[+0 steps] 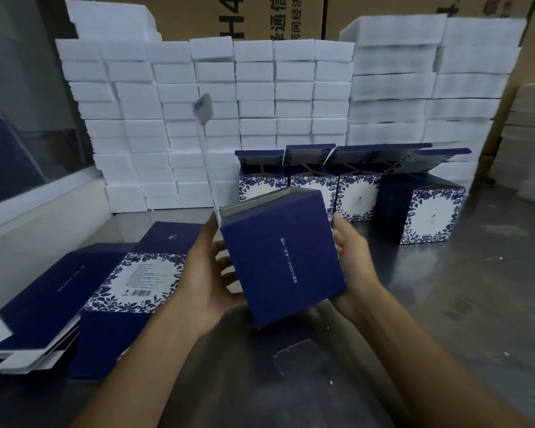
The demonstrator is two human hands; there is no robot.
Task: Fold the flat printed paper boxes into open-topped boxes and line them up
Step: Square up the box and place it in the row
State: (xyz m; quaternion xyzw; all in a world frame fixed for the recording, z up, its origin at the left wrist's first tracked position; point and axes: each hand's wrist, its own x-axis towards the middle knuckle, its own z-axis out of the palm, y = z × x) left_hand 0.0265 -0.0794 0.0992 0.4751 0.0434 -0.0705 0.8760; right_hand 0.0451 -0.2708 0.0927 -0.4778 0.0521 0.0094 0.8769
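Observation:
A dark blue paper box (283, 251) with a line of white print is held tilted above the metal table (445, 304). My left hand (212, 273) grips its left side, thumb on the upper left corner and fingers curled beneath. On the box's right edge, my right hand (351, 257) grips it. A stack of flat printed boxes (105, 288) lies to the left on the table. Several folded boxes (352, 193) with blue floral fronts and raised lids stand in a row behind, the rightmost one (423, 211) nearer to me.
A wall of stacked white foam blocks (213, 118) runs along the back of the table, with brown cartons behind it. More white blocks (531, 140) stand at the far right. A window ledge (44, 217) borders the left side.

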